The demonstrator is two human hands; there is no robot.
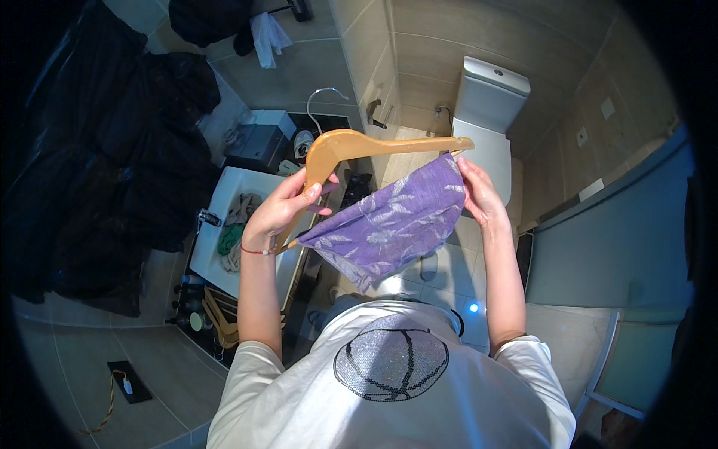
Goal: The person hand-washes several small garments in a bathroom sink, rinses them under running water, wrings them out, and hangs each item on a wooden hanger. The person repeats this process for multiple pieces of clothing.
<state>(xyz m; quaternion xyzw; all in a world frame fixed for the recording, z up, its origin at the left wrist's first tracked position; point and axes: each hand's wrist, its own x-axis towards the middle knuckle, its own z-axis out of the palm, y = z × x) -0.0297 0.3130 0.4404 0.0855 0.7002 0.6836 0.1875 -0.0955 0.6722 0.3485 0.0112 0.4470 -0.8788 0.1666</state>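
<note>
A wooden clothes hanger with a metal hook is held up in front of my chest. My left hand grips its left arm, thumb on the near face and fingers behind. Over the hanger's lower bar hangs a purple cloth with a pale leaf pattern, spread between the two ends. At the right end my right hand pinches the cloth's upper edge close to the bar. Most of the bar is hidden under the cloth.
To the left, a white washbasin holds wet-looking garments under a faucet. More wooden hangers lie on the dark counter beside bottles. A toilet stands ahead, and a frosted glass panel is at right.
</note>
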